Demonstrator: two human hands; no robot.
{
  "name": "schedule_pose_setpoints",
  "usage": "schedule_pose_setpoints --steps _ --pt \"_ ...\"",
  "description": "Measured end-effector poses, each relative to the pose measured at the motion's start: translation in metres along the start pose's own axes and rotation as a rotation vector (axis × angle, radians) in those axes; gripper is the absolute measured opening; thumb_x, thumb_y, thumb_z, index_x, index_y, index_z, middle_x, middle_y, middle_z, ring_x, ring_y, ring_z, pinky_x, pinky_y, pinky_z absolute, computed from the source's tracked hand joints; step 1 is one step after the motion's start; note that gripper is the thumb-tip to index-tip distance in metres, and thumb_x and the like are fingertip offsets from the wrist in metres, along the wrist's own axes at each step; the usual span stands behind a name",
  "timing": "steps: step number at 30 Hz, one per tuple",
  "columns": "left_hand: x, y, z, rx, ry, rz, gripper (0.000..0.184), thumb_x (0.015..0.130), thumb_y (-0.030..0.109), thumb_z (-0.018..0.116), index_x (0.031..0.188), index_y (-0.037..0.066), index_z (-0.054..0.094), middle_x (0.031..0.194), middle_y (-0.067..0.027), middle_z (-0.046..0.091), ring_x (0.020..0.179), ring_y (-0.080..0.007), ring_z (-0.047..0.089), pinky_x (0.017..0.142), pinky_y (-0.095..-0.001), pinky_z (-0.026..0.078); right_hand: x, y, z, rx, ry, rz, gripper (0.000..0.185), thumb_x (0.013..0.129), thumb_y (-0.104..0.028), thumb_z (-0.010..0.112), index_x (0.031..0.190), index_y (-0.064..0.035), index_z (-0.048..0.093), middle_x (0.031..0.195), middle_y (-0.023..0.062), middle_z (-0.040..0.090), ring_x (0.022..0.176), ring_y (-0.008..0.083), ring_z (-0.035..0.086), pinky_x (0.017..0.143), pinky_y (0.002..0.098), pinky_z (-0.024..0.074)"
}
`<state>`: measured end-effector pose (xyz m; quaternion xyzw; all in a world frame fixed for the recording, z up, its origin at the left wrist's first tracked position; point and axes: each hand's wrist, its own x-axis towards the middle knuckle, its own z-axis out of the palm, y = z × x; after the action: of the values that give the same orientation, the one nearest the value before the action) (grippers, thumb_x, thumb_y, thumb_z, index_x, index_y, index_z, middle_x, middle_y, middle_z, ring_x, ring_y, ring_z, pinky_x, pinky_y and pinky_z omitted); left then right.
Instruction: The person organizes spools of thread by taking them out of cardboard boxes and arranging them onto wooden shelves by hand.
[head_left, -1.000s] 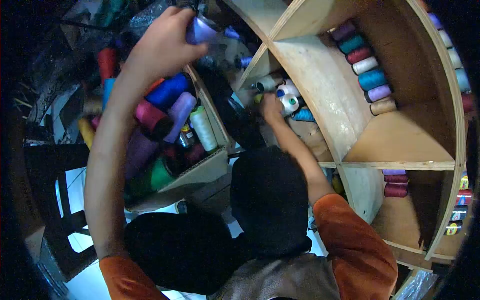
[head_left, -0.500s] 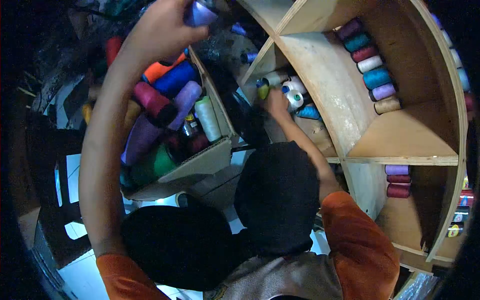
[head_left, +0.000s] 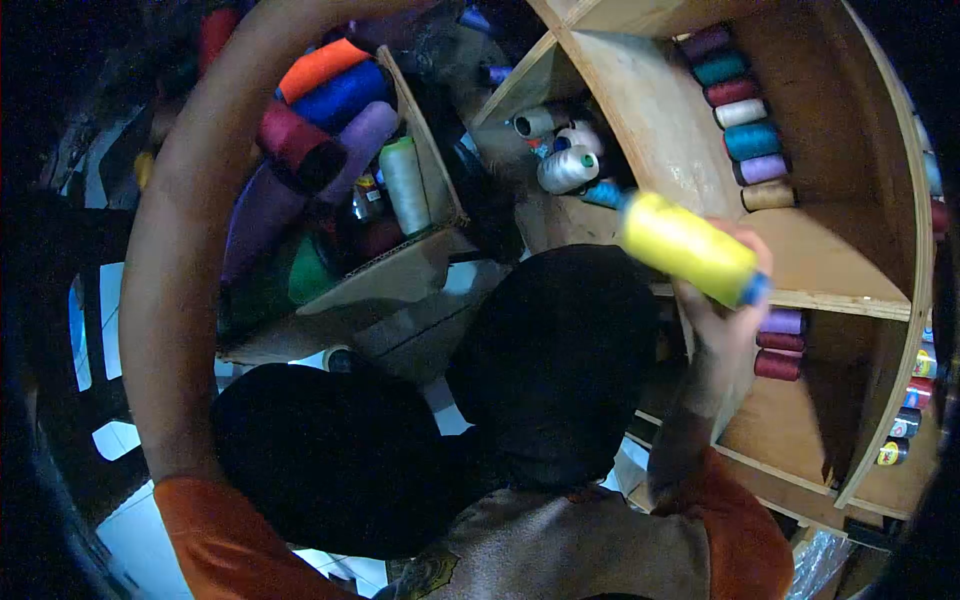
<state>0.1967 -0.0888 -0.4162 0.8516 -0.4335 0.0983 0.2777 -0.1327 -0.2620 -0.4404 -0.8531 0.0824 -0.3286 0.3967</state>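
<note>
My right hand (head_left: 728, 290) grips a bright yellow thread spool (head_left: 690, 245) with a blue end, tilted and blurred by motion, in front of the wooden shelf (head_left: 640, 120). Behind it, in a lower compartment, lie white thread spools (head_left: 568, 170) and a blue spool (head_left: 603, 193). My left arm (head_left: 170, 250) arches up past the left side and leaves the picture at the top, so the hand is out of sight. Beneath that arm stands a cardboard box (head_left: 400, 275) full of large thread cones, among them an orange cone (head_left: 325, 68) and a pale green cone (head_left: 405, 185).
A row of coloured spools (head_left: 752, 142) lines an upper shelf compartment. Purple and dark red spools (head_left: 780, 343) sit in the compartment below. More spools (head_left: 905, 423) show at the shelf's outer right edge. My dark-clothed knees (head_left: 555, 370) fill the lower middle.
My right hand has come out of the compartment and swung right with the yellow spool. My left hand, which held a purple spool, has gone up out of the picture.
</note>
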Motion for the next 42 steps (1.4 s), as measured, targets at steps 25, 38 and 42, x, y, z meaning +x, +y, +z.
schedule_pose_setpoints --steps 25,38,42 --pt "0.019 -0.037 0.045 -0.144 0.015 0.237 0.047 0.073 0.005 0.063 0.115 -0.008 0.048 0.109 -0.0166 0.052 0.103 -0.0267 0.055 0.088 -0.0319 0.043 -0.009 0.060 -0.252 -1.192 0.381 0.435 0.053 0.066 -0.048 0.074 0.089 -0.0001 0.067 0.075 0.0180 0.067 0.071 0.0339 0.066 0.069 0.0397 0.0508" --pt "0.008 0.011 0.024 -0.626 -0.109 -0.040 0.051 0.075 0.011 0.066 0.120 -0.004 0.048 0.099 -0.0077 0.061 0.092 -0.0138 0.056 0.082 -0.0280 0.045 -0.010 0.139 -0.266 -1.598 0.252 0.299 0.074 0.064 -0.038 0.077 0.121 0.0011 0.051 0.121 0.0264 0.052 0.115 0.0382 0.047 0.101 0.0413 0.0343" --pt "0.005 0.055 0.006 -0.948 -0.202 0.066 0.055 0.068 0.007 0.068 0.118 0.000 0.049 0.100 -0.0045 0.057 0.093 -0.0121 0.055 0.082 -0.0255 0.044 0.000 0.068 -0.231 -1.325 0.386 0.430 0.066 0.065 -0.038 0.077 0.116 -0.0001 0.056 0.113 0.0220 0.058 0.105 0.0389 0.054 0.093 0.0427 0.0413"
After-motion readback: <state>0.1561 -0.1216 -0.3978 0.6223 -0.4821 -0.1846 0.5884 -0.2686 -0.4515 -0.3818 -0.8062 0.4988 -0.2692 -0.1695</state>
